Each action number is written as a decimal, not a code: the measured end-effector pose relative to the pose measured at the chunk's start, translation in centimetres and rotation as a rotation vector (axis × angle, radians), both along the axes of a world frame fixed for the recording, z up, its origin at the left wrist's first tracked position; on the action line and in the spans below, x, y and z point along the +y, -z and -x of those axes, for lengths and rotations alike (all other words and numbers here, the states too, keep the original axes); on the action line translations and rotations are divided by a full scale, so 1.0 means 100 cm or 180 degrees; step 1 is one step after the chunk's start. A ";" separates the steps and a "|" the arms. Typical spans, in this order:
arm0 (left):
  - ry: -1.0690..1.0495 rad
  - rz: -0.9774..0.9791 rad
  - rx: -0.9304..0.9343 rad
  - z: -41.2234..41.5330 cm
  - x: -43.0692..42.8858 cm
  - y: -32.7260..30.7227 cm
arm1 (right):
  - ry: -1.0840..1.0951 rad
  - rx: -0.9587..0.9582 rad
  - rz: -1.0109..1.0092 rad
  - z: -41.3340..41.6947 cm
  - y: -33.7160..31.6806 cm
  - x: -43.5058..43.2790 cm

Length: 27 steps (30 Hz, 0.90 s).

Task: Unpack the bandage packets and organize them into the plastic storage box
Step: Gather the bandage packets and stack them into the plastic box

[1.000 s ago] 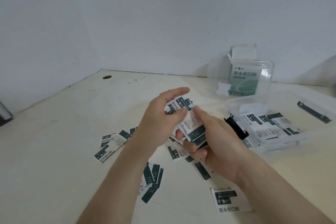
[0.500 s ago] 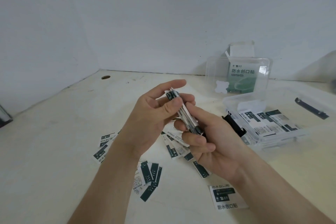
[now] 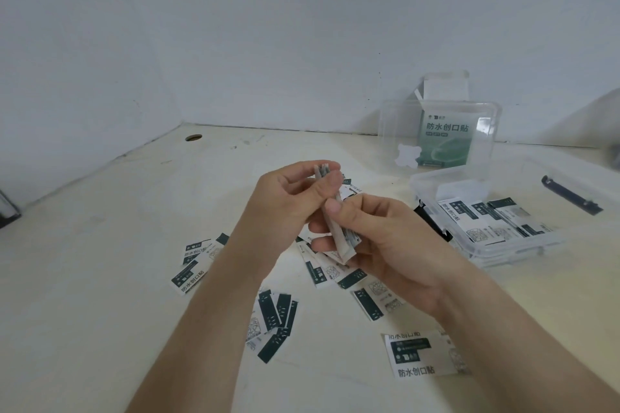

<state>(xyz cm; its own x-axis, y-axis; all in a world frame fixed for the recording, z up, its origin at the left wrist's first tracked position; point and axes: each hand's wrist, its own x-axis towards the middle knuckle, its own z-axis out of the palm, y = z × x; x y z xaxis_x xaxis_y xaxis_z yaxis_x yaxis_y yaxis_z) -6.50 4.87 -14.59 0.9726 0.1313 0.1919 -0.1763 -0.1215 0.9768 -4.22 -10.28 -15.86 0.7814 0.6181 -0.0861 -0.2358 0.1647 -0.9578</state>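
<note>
White packets (image 3: 273, 318) with dark green bands lie on the cream table (image 3: 100, 278); the far-right carton (image 3: 444, 137) is pale green, the storage box (image 3: 510, 255) clear.

The stack of bandage packets (image 3: 336, 216) is seen edge-on, its count unclear. Left of it, the left hand (image 3: 281, 208) covers loose packets (image 3: 198, 261); small print is unreadable.

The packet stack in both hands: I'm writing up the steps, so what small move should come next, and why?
Probably carry the packet stack right and lay it in the open plastic box. Both hands, left hand and right hand, pinch it edge-on and squared; the box already holds flat packets.
</note>
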 end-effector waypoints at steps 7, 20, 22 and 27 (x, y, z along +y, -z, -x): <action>0.0728 -0.1379 -0.0137 0.006 0.000 -0.002 | 0.0234 0.0693 -0.0586 -0.007 -0.002 -0.005; 0.0633 -0.1353 -0.0511 0.006 -0.008 0.004 | 0.0133 0.0542 -0.0276 -0.009 0.004 -0.004; 0.0566 -0.1437 -0.0531 0.004 -0.006 0.005 | 0.0033 0.0478 -0.0204 -0.010 0.005 -0.004; 0.0664 -0.1465 -0.0443 0.004 -0.005 0.005 | -0.0010 0.0377 -0.0183 -0.007 0.002 -0.004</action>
